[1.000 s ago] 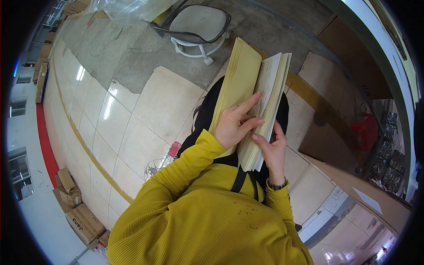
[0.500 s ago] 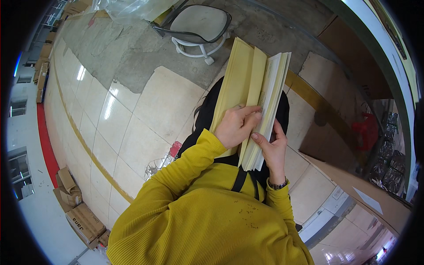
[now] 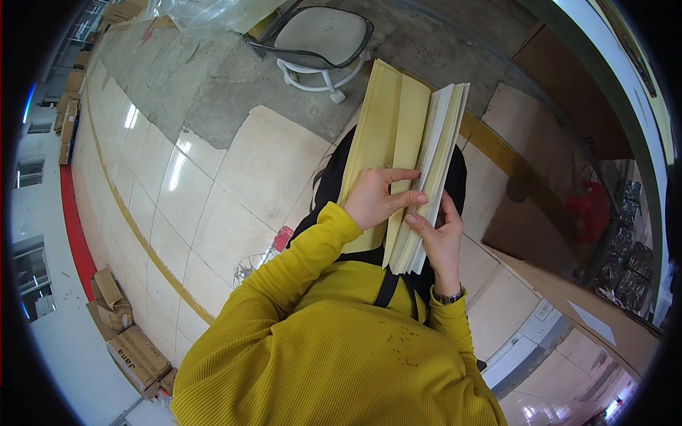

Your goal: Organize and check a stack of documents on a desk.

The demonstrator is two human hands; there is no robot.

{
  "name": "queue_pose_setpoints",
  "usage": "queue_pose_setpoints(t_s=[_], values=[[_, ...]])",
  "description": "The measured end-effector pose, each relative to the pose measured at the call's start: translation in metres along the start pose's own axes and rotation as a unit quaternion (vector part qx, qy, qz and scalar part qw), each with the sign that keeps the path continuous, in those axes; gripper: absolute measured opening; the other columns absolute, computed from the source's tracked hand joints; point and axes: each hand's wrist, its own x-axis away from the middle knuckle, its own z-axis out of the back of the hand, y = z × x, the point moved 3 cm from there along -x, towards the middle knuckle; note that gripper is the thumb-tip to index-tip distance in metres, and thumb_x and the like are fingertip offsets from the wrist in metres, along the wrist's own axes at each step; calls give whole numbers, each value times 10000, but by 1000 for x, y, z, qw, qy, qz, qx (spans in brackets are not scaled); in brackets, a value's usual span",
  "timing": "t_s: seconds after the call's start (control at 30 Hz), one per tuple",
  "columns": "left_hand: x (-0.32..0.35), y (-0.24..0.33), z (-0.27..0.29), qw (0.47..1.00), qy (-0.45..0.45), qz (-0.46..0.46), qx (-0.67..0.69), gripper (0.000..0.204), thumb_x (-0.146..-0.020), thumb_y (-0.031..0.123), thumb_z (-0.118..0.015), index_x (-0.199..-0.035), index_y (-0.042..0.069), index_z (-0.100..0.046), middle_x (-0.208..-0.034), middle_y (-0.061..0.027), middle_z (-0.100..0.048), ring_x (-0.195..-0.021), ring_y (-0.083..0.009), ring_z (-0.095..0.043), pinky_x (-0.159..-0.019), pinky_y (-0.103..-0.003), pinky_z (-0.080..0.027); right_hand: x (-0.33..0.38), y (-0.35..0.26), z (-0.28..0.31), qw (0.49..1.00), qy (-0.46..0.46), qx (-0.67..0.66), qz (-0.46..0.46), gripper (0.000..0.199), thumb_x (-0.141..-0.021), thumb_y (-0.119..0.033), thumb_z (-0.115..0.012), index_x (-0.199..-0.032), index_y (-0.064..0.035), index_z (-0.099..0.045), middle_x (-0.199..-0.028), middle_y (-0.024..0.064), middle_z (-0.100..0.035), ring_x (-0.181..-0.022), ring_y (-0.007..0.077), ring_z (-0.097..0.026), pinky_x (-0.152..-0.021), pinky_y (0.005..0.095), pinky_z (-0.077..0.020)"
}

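Observation:
A thick stack of pale yellow and white paper sheets (image 3: 442, 153) stands tilted over my lap, its edges slightly fanned. My right hand (image 3: 443, 238) grips the stack low on its right side, thumb in front and fingers behind. My left hand (image 3: 383, 197) lies against pale yellow sheets (image 3: 375, 121) folded over to the left. Its thumb and forefinger are spread apart, their tips at the edges of the stack. The other left fingers are partly hidden. A dark watch or bracelet (image 3: 447, 297) circles my right wrist.
A grey-seated chair (image 3: 323, 35) with a white base stands ahead, beside clear plastic sheeting (image 3: 213, 15). Cardboard boxes (image 3: 138, 355) line the left wall. On the right are a large carton (image 3: 561, 291), a red object (image 3: 588, 211) and dark shiny wrapped bundles (image 3: 629, 273).
My left thumb has moved away from the forefinger, opening a gap between them over the paper edges. The right hand keeps its grip, and the stack has barely shifted.

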Motion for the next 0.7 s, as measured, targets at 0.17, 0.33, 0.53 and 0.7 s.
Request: queue_pose_setpoints(t_s=[0.17,0.33,0.53,0.7], values=[[-1,-14,1,999,35,-2,17,269,-807,227,-691,-879,-27,-639,-598,-47,-558,-494,-55,-387,-433,-251,-331,1,0,-1,1000,4,-18,-9,727,-714,-48,-761,-1313,68,-366,-1188,113,-546,-1058,147,-530,-912,275,-428],[5,-4,0,989,127,-33,-65,252,-846,158,-633,-670,-3,-552,-514,-53,-451,-483,-61,-373,-424,-272,-303,1,0,0,1000,5,-12,-14,727,-720,-56,-761,-1313,74,-359,-1164,117,-558,-1027,150,-548,-899,278,-440],[2,-7,-9,910,353,-148,163,149,-851,119,-615,-891,-23,-630,-652,-161,-562,-584,-100,-516,-515,-272,-388,1,0,-2,999,2,-26,-23,729,-718,-49,-761,-1314,71,-359,-1165,114,-557,-1030,146,-545,-892,273,-444],[0,-2,-4,995,82,-49,-33,340,-835,207,-657,-1068,-38,-619,-798,-153,-650,-663,-76,-552,-581,-232,-434,1,1,-1,1000,3,-28,-12,727,-713,-41,-763,-1313,66,-365,-1170,111,-554,-1033,143,-540,-894,271,-441]])
